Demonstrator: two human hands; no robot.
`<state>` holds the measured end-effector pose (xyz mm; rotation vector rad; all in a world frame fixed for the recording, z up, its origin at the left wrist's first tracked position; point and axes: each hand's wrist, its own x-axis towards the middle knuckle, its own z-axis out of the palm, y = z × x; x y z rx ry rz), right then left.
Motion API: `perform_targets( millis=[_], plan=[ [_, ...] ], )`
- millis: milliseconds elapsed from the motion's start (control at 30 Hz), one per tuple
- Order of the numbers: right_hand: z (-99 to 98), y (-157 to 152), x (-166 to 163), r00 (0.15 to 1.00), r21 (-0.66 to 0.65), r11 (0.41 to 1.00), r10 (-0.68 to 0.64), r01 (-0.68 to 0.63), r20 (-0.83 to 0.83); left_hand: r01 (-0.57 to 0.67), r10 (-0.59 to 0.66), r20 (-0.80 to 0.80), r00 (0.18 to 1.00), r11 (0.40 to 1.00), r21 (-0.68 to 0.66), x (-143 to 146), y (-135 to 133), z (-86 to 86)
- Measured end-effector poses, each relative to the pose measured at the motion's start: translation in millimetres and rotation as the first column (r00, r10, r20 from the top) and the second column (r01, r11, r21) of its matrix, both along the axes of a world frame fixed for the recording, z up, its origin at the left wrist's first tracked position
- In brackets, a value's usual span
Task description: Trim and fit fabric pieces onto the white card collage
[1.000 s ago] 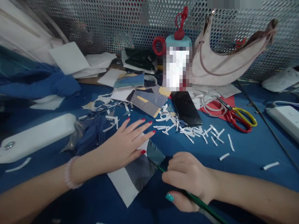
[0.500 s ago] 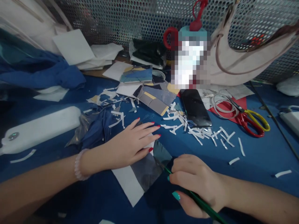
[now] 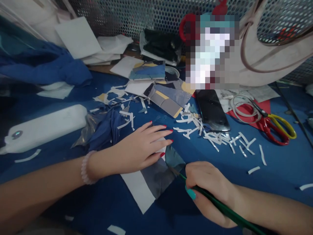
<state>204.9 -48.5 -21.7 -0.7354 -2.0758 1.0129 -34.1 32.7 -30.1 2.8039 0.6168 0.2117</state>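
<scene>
My left hand [image 3: 140,147] lies flat, fingers stretched out, pressing on a grey and white sheet [image 3: 153,182] on the blue table cover [image 3: 274,163]. A pale bead bracelet sits on that wrist. My right hand [image 3: 210,189] is closed around a thin green tool [image 3: 220,207]. The tool's tip touches the sheet's right edge, beside a curled grey flap [image 3: 174,158]. The two hands are a short way apart.
White paper strips [image 3: 220,138] are scattered past the hands. A black phone [image 3: 211,109], red and yellow scissors [image 3: 275,125], a coil of wire [image 3: 242,107] and cut grey pieces [image 3: 168,98] lie behind. A white oblong device [image 3: 46,127] and blue cloth [image 3: 44,70] are at left.
The view has shifted, so everything sits a little further right and lower. My right hand has crept slightly to the right along the sheet's edge. My left hand stays pressed flat.
</scene>
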Motion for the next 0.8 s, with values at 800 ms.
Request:
perform_targets(
  millis=[800],
  plan=[
    [8.7,-4.3,4.7,0.999,0.050,0.999,-0.006,0.004,0.035,-0.005,0.004,-0.024,1.000,0.999,-0.038,-0.8,1.1,-1.5]
  ],
)
